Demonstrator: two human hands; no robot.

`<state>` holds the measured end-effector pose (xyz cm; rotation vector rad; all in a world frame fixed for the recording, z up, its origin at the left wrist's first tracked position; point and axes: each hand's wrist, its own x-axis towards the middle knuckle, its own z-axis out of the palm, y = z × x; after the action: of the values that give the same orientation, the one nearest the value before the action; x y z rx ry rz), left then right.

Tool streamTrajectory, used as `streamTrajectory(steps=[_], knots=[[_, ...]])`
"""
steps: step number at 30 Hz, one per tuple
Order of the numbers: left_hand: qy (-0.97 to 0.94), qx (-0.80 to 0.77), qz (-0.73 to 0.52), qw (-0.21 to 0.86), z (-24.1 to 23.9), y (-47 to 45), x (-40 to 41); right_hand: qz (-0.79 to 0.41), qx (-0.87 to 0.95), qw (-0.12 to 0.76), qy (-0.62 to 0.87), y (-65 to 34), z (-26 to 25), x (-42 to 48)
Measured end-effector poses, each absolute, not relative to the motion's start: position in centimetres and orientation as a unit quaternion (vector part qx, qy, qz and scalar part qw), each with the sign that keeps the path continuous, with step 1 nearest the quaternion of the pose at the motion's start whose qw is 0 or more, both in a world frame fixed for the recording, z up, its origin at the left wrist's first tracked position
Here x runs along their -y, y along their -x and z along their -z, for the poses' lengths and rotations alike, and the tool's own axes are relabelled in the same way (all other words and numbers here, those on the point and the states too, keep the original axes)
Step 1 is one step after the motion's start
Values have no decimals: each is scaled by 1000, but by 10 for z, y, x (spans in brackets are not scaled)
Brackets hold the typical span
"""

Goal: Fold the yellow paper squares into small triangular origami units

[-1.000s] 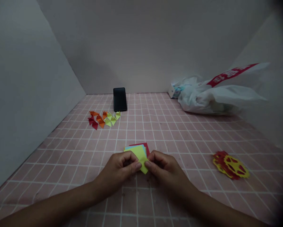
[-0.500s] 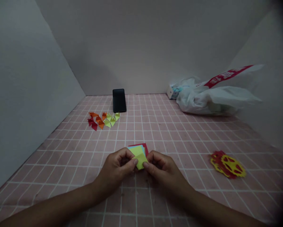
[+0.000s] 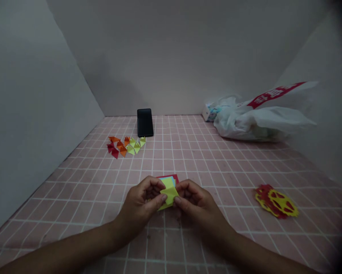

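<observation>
A small folded piece of yellow-green paper is pinched between my left hand and my right hand, its left edge under my left thumb and its right edge under my right thumb. Both hands are closed, fingertips curled behind the sheet. Just beyond and below it lies a stack of coloured paper squares, with red, light blue and yellow edges showing. My hands and the held sheet hide much of that stack.
Several small folded paper shapes in red, orange and yellow lie at the back left, near a black phone. A white plastic bag and a small box sit back right. Red and yellow cut-out discs lie right.
The held yellow-green paper has tilted and shifted slightly between my fingers, with a different face showing. Both hands stay in nearly the same place. The whole view has shifted slightly.
</observation>
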<state>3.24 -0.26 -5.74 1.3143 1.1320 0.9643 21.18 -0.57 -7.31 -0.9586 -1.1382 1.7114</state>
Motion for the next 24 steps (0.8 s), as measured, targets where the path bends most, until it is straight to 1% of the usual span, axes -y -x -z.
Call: streamTrajectory(steps=[4,8,11,14,18,24], knots=[[-568,-479,-405,533,58,-32,1,-667,473,429,383,-213,76,7],[-571,-479,-401,532,56,-33,1,-631,507,455,372,-215,79,9],[-574,-475,-390,540,52,-32,2,-608,535,440,389,-217,76,9],[-581,-451,-376,564,50,-32,2,-630,514,418,405,-217,71,8],[-563,-424,-376,602,52,-32,1,-656,469,427,409,-216,67,4],[-541,-417,-373,628,57,-32,0,-664,459,424,410,-216,69,3]])
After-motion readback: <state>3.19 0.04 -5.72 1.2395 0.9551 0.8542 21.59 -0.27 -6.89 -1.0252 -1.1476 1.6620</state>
